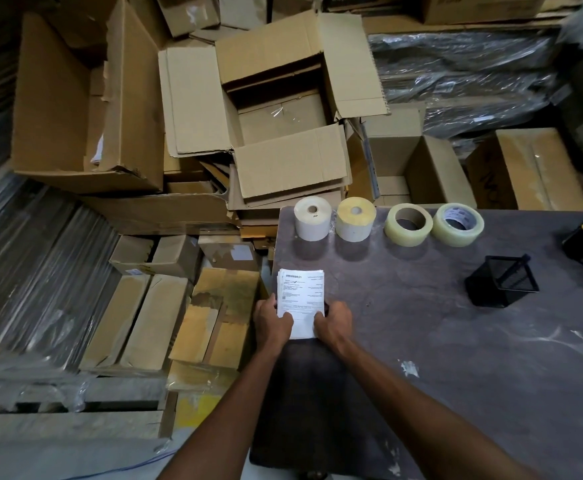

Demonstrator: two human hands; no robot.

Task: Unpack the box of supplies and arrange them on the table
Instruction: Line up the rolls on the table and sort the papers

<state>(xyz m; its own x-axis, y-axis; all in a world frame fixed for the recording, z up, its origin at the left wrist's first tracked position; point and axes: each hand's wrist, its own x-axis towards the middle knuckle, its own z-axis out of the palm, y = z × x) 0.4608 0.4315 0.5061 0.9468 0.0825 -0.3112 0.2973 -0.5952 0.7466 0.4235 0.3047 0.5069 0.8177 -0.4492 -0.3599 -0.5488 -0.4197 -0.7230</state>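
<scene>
While both hands hold it, the paper stack (300, 299) lies at the bench (456, 341) left edge. Left hand (272, 322) and right hand (333, 322) pinch its near end. Four rolls (388, 221) stand beyond, the open box (283, 119) behind.

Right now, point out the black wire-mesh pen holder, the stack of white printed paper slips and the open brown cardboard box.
Black wire-mesh pen holder (501, 284), head view, on its mesh side.
Stack of white printed paper slips (300, 291), head view, on the top sheet.
Open brown cardboard box (292, 166), head view, on the near flap.
</scene>
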